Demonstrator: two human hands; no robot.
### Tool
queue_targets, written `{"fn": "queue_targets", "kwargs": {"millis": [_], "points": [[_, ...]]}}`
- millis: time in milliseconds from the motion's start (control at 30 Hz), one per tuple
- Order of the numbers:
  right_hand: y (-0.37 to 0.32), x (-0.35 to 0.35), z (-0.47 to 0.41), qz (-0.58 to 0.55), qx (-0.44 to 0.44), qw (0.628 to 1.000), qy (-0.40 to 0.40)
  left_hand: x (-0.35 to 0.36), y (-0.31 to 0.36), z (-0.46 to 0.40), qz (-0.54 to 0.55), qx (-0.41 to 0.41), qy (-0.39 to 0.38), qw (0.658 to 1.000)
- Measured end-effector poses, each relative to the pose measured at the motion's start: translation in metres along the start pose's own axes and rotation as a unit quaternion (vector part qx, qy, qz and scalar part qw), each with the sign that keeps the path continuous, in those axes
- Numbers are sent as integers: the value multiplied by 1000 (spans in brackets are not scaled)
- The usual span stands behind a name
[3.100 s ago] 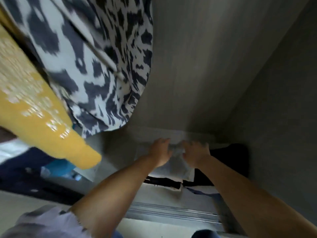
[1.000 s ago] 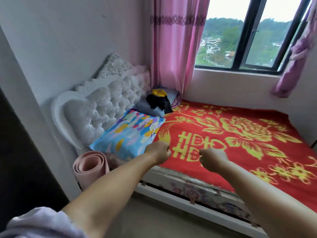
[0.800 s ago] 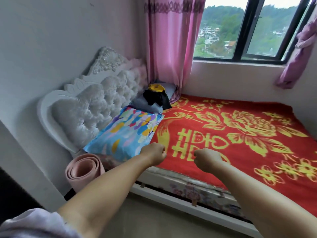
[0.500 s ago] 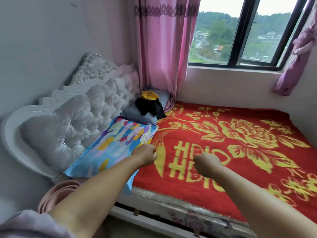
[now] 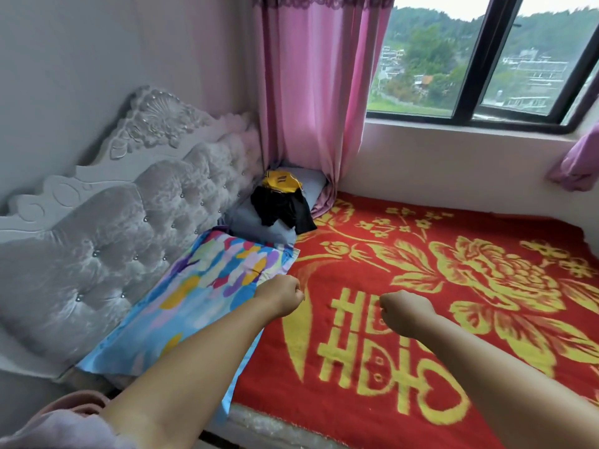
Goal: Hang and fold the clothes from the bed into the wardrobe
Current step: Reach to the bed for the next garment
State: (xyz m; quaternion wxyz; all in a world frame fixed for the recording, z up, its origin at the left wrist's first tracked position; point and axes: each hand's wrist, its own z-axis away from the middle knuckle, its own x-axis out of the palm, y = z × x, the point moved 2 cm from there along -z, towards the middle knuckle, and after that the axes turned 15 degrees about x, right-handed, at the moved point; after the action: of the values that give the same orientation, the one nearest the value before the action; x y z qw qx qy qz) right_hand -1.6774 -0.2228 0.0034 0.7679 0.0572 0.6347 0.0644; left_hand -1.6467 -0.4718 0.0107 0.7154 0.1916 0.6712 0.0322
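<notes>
Now both fists, left hand [image 5: 281,294] and right hand [image 5: 403,311], hang curled and empty mid-frame; the black and yellow clothes [image 5: 281,202] lie upper centre on a grey pillow [image 5: 259,226]. Better to reach deep and gather everything together.

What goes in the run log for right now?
left hand: fist, empty | right hand: fist, empty | black and yellow clothes: on grey pillow, untouched

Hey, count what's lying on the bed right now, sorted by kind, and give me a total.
Garments: 2, a crumpled black garment with a yellow garment on top of it.
Pillows: 2, a grey pillow under the garments and a multicoloured patterned pillow.
Blankets: 1, a red blanket with yellow flowers.
Total: 5.
</notes>
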Motion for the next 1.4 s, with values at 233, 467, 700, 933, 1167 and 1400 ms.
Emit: {"fn": "queue_targets", "kwargs": {"millis": [233,467,700,933,1167,1400], "points": [[-54,1,-84,13,-17,999,-33,4,-65,-61,19,-29,-27,999],[-119,-7,-146,-9,-20,999,-47,-8,-140,-130,30,-18,-74,997],[-150,-3,-210,2,-32,997,-72,-4,-193,-158,36,-42,-79,995],[-172,29,-301,-3,-55,995,-87,16,-237,-208,36,-83,-82,993],[-195,127,-437,-36,-71,984,-161,89,-293,-317,27,-122,-71,990],[-220,236,-561,-106,-82,974,-185,172,-332,-454,40,-100,3,994]]}}
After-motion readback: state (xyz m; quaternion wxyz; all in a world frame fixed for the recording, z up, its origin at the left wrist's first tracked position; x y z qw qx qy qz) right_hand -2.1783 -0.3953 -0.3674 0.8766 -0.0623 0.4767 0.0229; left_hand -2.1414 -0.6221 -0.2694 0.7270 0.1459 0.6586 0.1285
